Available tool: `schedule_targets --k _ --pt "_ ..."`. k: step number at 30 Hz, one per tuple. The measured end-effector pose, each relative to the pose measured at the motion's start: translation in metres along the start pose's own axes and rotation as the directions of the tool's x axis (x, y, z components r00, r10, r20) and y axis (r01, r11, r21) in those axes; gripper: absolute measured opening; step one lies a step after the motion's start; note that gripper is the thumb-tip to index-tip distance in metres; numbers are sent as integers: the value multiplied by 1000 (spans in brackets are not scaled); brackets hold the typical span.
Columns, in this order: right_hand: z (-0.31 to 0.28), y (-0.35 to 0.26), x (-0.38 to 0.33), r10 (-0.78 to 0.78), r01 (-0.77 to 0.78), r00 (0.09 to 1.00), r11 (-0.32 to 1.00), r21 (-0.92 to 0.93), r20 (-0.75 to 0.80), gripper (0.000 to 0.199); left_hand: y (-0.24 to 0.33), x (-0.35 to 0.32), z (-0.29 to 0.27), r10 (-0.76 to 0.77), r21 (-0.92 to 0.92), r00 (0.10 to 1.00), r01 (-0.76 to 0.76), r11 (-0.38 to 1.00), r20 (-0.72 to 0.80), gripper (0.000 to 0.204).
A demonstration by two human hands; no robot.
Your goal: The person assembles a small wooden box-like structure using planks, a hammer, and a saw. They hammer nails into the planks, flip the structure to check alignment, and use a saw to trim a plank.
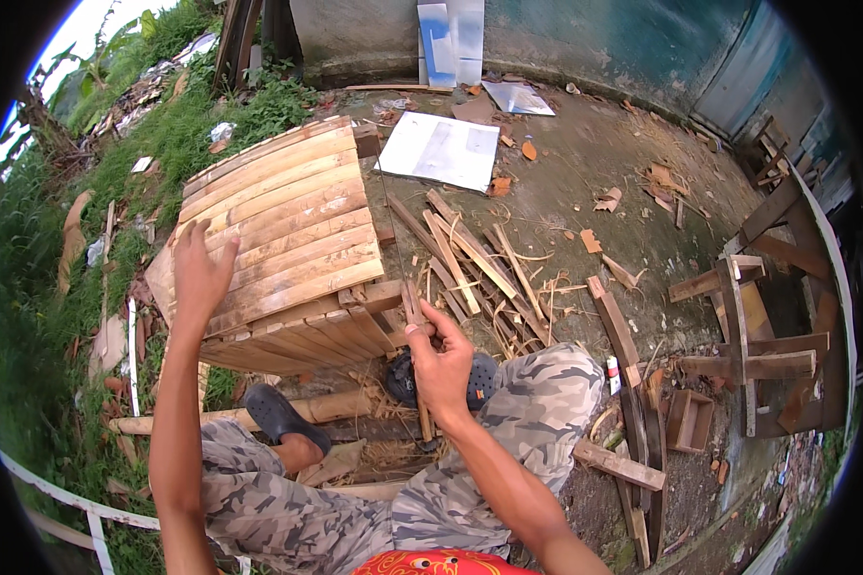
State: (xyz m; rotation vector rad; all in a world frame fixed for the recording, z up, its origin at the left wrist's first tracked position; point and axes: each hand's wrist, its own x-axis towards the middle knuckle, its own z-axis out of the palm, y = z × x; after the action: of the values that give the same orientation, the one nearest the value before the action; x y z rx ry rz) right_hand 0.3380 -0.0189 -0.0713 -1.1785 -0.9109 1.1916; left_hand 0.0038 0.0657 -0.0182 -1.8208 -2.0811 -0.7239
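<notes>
A box-like piece built of pale wooden slats (288,216) stands in front of me, its slatted top tilted. My left hand (201,273) lies on its left part, fingers spread and holding nothing. Beside the near right corner of the slats, my right hand (439,359) is closed round a wooden handle. From that handle a long thin blade (400,244) points away from me, seen nearly edge-on. The frame does not show which kind of blade it is. Under the right hand, a dark clog (481,381) is on my foot.
Loose wooden strips (479,254) and shavings lie right of the slatted piece. A white board (438,150) rests beyond. At right are a wooden frame (743,335), a small wooden box (689,420) and scrap lengths (620,464). Grass (96,316) borders the left; a wall (594,48) stands behind.
</notes>
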Motion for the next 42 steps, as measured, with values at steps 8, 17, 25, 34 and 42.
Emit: schedule_targets --k 8,17,25,34,42 --pt "0 0 0 -4 4 1000 1000 -12 -9 41 130 92 41 279 -332 951 -222 917 135 34" --pt "2 3 -5 37 -36 999 999 38 -27 41 158 178 141 235 -75 899 -224 972 370 54" --pt "2 3 -7 17 -15 999 999 41 -28 43 170 194 157 121 30 873 -153 988 473 46" --pt "-72 -47 21 -18 30 973 998 46 -232 41 254 149 154 420 33 835 -460 887 356 23" --pt "-161 -79 59 13 -30 881 999 -27 -474 42 388 11 233 226 -203 503 -100 974 835 29"
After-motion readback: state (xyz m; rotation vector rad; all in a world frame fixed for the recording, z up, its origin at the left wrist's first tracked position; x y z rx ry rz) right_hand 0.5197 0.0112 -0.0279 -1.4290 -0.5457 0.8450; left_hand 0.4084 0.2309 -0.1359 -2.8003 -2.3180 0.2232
